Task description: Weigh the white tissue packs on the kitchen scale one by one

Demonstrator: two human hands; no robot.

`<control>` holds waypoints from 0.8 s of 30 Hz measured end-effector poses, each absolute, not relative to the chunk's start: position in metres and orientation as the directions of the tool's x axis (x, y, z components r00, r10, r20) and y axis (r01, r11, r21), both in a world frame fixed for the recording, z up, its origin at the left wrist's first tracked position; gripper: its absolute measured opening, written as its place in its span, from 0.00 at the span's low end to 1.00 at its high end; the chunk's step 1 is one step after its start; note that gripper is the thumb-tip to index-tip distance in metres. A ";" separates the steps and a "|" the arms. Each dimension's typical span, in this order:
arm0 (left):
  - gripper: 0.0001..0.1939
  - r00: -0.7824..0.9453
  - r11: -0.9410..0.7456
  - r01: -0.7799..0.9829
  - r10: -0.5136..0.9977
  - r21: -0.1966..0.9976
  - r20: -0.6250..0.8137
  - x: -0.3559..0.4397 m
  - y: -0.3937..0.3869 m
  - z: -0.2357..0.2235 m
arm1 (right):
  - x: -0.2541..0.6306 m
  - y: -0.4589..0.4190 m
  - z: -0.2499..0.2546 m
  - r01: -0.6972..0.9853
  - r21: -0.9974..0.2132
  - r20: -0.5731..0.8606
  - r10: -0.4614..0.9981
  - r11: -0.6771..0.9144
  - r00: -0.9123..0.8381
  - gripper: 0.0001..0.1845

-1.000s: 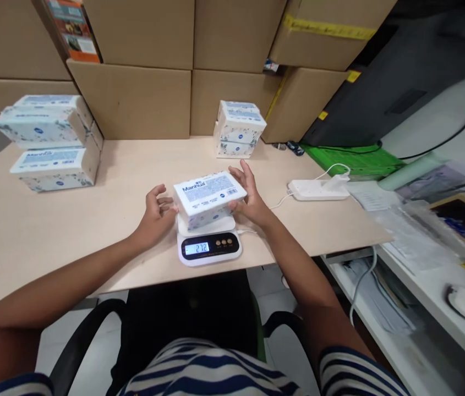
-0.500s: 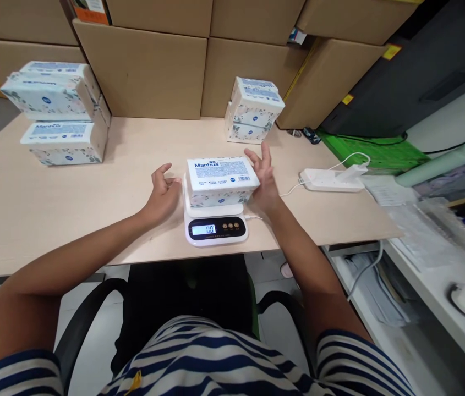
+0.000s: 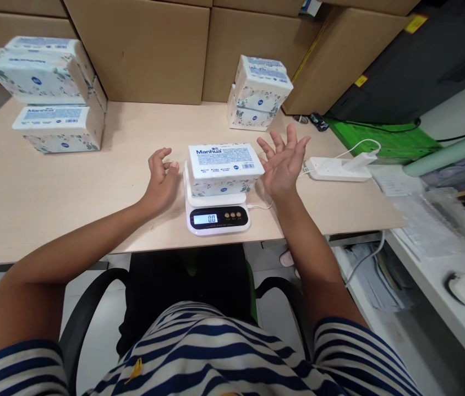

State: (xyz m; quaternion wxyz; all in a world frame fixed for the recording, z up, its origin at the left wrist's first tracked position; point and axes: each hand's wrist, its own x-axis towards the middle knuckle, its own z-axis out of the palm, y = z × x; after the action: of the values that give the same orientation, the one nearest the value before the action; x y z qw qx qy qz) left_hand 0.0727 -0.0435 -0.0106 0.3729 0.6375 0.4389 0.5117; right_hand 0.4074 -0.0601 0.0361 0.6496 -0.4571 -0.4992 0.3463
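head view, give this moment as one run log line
Manhua pack: on scale | display: 0.0 | left hand: open, left of pack | right hand: fingers spread, right of pack | grip: none

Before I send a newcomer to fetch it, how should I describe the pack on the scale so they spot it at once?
On the pale table, near its front edge, find the white scale with the lit display. The pack, Manhua label up, sits on it, between left hand and right hand. Other packs stand stacked farther back; only this one is on the scale.
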 end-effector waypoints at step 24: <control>0.54 0.356 -0.583 0.158 0.787 0.797 0.505 0.076 -0.053 -0.011 | 0.393 -0.073 0.024 0.027 -0.961 0.271 0.958 0.275 -0.094 0.64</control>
State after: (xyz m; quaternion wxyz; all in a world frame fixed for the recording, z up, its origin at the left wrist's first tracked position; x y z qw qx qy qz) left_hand 0.0756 -0.0533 -0.0110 0.3320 0.7534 0.3135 0.4731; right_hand 0.3932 -0.0732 0.0238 0.5313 -0.4134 -0.5958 0.4380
